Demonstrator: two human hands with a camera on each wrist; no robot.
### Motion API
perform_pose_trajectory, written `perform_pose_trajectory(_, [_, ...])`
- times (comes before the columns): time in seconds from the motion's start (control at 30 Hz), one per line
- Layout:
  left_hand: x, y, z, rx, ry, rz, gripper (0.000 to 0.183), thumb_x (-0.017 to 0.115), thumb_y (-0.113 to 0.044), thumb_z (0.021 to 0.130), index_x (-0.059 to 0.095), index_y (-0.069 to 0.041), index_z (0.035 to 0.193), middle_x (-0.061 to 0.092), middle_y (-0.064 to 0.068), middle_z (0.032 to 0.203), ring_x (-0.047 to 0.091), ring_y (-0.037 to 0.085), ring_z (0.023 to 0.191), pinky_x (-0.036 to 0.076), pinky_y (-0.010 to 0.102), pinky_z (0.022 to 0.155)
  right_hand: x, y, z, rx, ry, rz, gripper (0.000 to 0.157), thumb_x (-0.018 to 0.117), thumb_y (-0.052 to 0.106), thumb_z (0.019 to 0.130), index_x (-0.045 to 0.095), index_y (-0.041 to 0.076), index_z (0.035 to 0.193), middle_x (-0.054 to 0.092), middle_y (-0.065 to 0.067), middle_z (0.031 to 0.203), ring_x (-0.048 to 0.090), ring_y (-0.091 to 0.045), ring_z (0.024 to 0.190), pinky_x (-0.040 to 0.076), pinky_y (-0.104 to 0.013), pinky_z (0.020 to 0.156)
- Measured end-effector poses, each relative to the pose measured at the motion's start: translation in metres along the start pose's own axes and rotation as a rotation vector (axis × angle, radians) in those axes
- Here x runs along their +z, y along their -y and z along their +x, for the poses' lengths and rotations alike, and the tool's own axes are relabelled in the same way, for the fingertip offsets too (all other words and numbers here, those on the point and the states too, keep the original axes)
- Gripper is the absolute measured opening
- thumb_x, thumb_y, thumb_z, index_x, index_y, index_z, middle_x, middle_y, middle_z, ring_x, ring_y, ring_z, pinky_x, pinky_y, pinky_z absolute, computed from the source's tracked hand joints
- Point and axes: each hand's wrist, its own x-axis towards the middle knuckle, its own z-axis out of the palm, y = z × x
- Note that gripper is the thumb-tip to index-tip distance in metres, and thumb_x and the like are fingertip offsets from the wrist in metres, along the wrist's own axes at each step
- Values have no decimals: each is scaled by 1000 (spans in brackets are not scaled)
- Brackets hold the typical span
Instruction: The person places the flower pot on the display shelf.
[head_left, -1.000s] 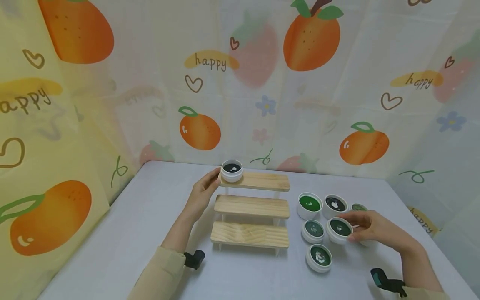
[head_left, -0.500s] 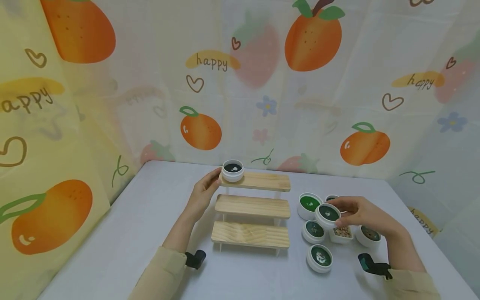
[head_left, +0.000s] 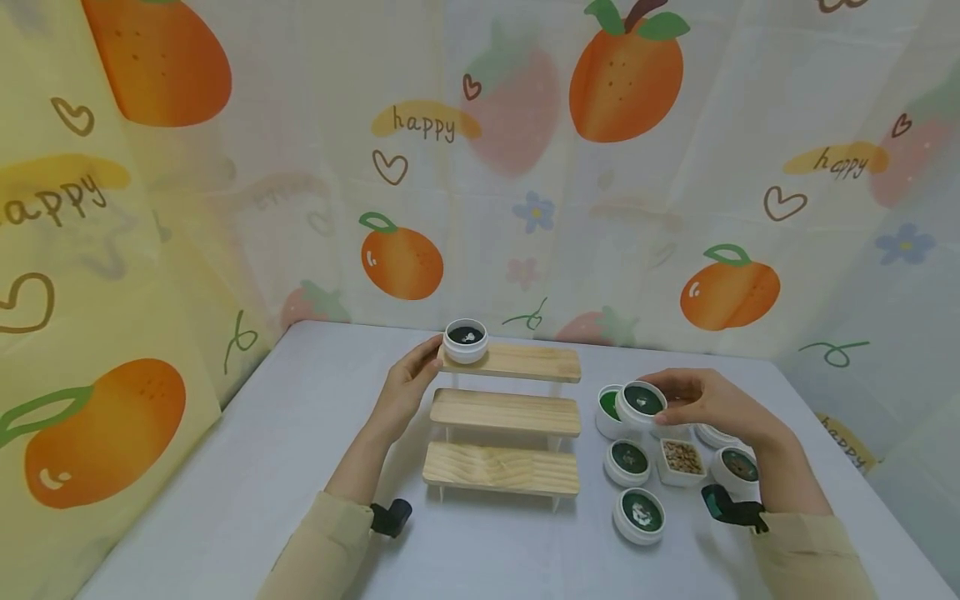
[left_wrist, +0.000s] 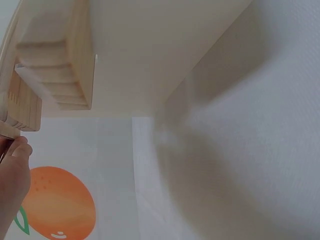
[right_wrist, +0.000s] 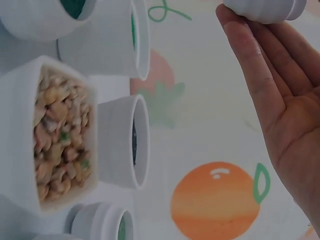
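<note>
A three-tier wooden display stand (head_left: 504,412) rises in steps on the table. On the left end of its top board sits a small white round pot (head_left: 466,343) with a dark inside. My left hand (head_left: 405,383) grips that end of the board beside the pot; in the left wrist view the hand is mostly cut off. My right hand (head_left: 712,407) holds another white round pot (head_left: 642,402), dark green inside, by its right side. This pot is lifted above the group on the right and partly covers a pot with a bright green inside (head_left: 607,406).
Below the held pot stand a white pot (head_left: 627,462), one nearer the front (head_left: 639,516), and a square white dish of nut-like pieces (head_left: 682,457). A brownish-filled pot (head_left: 737,467) is partly behind the right wrist. A fruit-print cloth (head_left: 525,250) hangs behind the table.
My right hand has raised the white pot off the group and carried it left and back, uncovering the square dish. My left hand has stayed at the top board.
</note>
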Motion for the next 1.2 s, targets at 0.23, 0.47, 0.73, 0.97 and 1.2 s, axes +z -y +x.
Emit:
perform_pose_trajectory(0.23, [0, 0, 1, -9, -6, 3, 49, 48, -15, 104, 38, -5, 151, 41, 15, 156, 39, 30, 146, 31, 42, 125, 0, 13, 11, 2, -18, 15, 48, 74, 23, 88, 61, 10, 132, 66, -17, 127, 66, -8, 99, 58, -23, 83])
perform_pose_trajectory(0.47, [1, 0, 1, -8, -8, 0, 48, 47, -13, 104, 38, -5, 151, 41, 16, 156, 40, 30, 146, 31, 42, 124, 3, 26, 24, -6, -20, 26, 51, 76, 24, 86, 60, 10, 133, 66, -17, 129, 67, -14, 102, 59, -23, 83])
perform_pose_trajectory(0.73, [1, 0, 1, -1, -11, 1, 48, 47, -14, 104, 38, -4, 151, 41, 16, 156, 40, 30, 146, 31, 41, 124, 6, 37, 39, -28, -12, 25, 54, 78, 24, 84, 60, 9, 133, 67, -13, 126, 66, -13, 104, 58, -23, 87])
perform_pose_trajectory(0.97, [2, -1, 1, 0, -1, -20, 48, 47, -14, 104, 38, -5, 151, 41, 15, 156, 39, 28, 146, 31, 41, 125, 11, 46, 51, -50, -9, 44, 54, 79, 23, 83, 61, 10, 132, 67, -13, 128, 67, -12, 104, 58, -25, 87])
perform_pose_trajectory(1.2, [1, -1, 0, -2, 3, -30, 49, 47, -14, 104, 37, -5, 151, 41, 14, 157, 37, 27, 148, 30, 41, 125, 20, 59, 64, -108, -1, 71, 53, 79, 24, 83, 62, 18, 133, 67, -8, 131, 66, -10, 110, 56, -24, 90])
